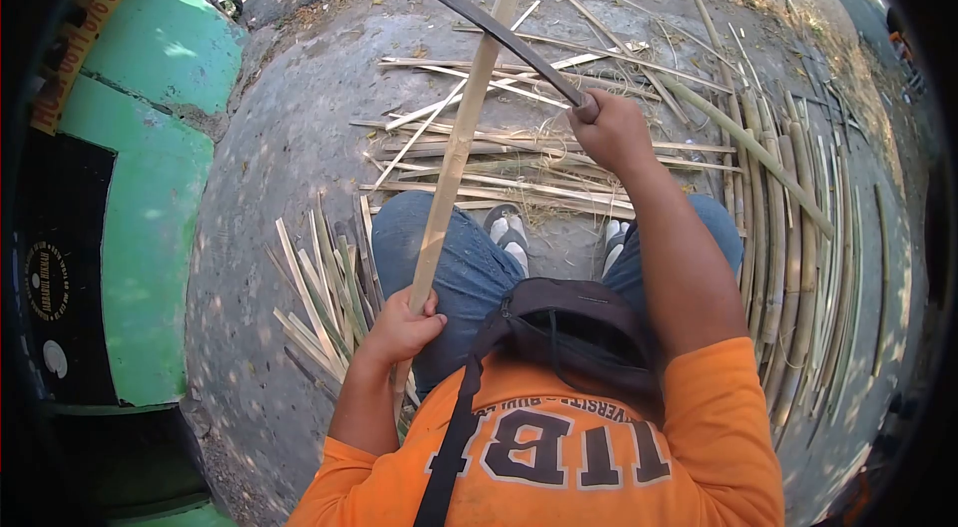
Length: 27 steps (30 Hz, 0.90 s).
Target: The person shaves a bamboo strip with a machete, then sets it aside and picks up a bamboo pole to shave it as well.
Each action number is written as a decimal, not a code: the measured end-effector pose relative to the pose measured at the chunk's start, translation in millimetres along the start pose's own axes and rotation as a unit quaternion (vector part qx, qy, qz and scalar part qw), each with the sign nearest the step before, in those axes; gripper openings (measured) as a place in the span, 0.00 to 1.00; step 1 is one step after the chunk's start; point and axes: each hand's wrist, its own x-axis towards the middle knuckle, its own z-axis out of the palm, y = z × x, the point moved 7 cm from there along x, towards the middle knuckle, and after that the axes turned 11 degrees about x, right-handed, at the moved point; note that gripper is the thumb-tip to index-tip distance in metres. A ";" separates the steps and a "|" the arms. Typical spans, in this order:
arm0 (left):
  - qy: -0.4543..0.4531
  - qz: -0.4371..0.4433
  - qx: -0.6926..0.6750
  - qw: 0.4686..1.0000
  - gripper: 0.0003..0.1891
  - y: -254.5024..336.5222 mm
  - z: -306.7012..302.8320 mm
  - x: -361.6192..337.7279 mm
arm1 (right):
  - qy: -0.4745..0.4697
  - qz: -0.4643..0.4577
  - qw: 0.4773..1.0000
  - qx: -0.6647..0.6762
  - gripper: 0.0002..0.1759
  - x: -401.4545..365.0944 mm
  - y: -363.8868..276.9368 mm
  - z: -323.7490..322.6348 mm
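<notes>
My left hand [403, 329] is wrapped round the lower part of a long, flat bamboo strip [461, 133], which slants up and away to the top of the view. In my right hand [611, 131] is the handle of a machete [479, 20] with a long, dark, curved blade. The blade points up and to the left and crosses the strip in its upper half, overlapping it in this view. Beneath both hands are my knees in blue jeans, with a black waist bag [579, 327] at my lap.
Split bamboo strips [559, 143] lie across the ground before my feet. Longer bamboo poles [788, 228] are laid out along the right. A bundle of cut strips [324, 287] sits by my left knee. At far left stands a green wall [165, 258].
</notes>
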 end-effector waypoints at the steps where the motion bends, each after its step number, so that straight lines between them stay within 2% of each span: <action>1: -0.002 -0.001 0.001 1.000 0.13 0.8 -0.2 -0.6 | -0.002 0.007 1.000 0.028 0.12 -1.4 0.0 -1.8; 9: -0.003 0.023 -0.017 1.000 0.15 -6.1 0.5 4.8 | -0.006 -0.030 0.999 0.034 0.14 -13.2 -17.4 7.0; 13: -0.006 0.017 -0.024 1.000 0.16 -8.4 -0.9 4.5 | -0.025 0.006 0.999 0.038 0.19 -13.5 -19.3 11.2; 17: -0.015 0.018 -0.020 1.000 0.19 0.3 -0.7 1.6 | 0.016 -0.018 1.000 0.015 0.16 -15.2 -34.6 4.1; 20: -0.027 0.020 -0.017 0.999 0.20 -0.3 1.0 1.3 | 0.048 -0.060 0.997 0.014 0.13 -22.0 -36.6 -4.3; 24: -0.033 0.019 -0.032 0.999 0.21 0.9 3.3 -2.5 | 0.102 -0.172 0.979 -0.035 0.09 -33.1 -51.6 -20.5; 25: -0.027 0.023 -0.030 0.999 0.21 2.9 3.5 -4.4 | 0.108 -0.227 0.966 -0.054 0.08 -37.8 -61.1 -24.1; 27: -0.014 0.029 -0.027 0.999 0.20 6.4 4.0 -7.9 | 0.074 -0.266 0.959 -0.070 0.07 -44.0 -65.6 -20.0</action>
